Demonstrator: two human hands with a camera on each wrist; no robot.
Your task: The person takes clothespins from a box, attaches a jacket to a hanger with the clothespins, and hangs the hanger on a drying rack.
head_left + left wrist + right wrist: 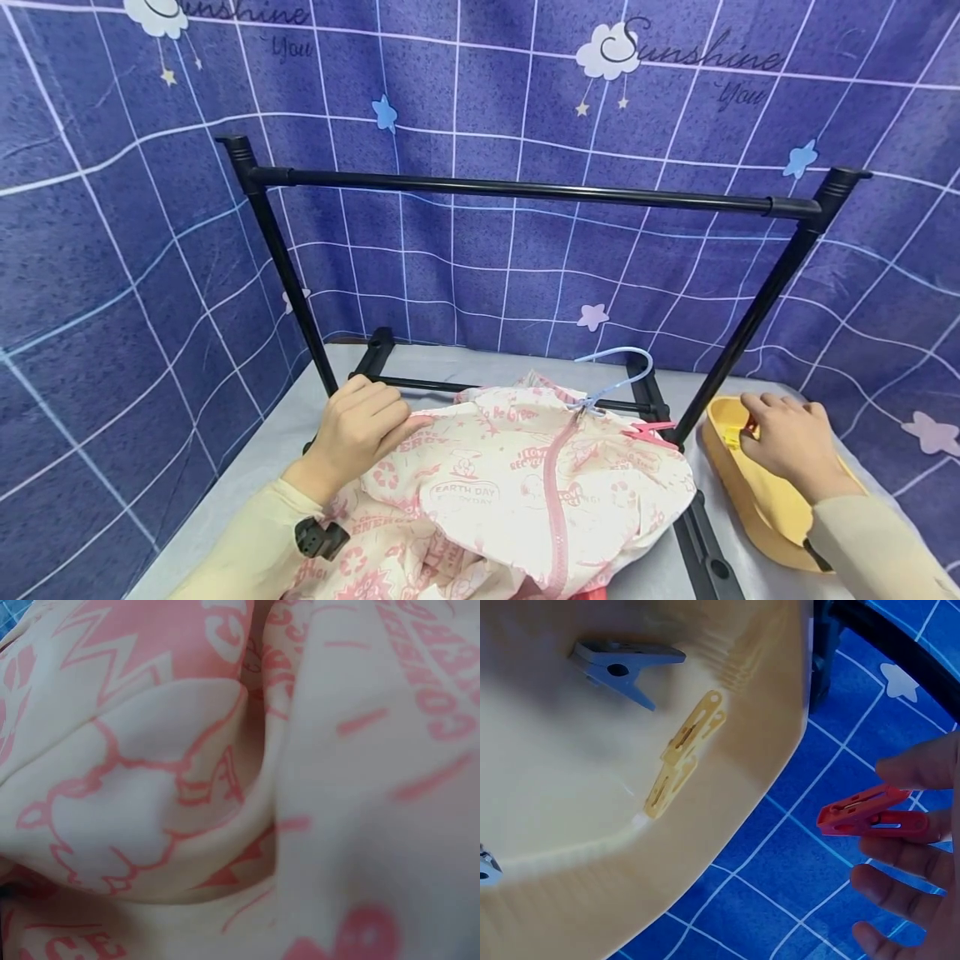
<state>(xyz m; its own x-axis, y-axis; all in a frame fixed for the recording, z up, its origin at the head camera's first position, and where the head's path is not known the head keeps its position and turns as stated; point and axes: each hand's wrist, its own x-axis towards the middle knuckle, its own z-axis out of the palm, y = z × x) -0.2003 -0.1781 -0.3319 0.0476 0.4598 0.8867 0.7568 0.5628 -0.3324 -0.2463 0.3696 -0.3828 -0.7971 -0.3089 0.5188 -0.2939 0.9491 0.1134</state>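
A white jacket [495,483] with pink print and a pink zip lies bunched in front of me, on a blue hanger [637,367] whose hook sticks out at the neck. My left hand [360,429] pinches its left shoulder between thumb and curled fingers; the left wrist view holds only the printed fabric [135,810]. A pink clothespin [651,433] sits on the jacket's right shoulder. Over the far end of a yellow basin [783,500], my right hand [791,437] pinches a red clothespin [874,812] between thumb and index finger, the other fingers apart.
Inside the basin are a yellow clothespin [682,754], a grey clothespin [626,664] and part of another grey clip [487,866]. A black rack with a high crossbar [525,190] stands around the jacket on the grey tabletop [247,517]. A blue patterned curtain [480,275] hangs behind.
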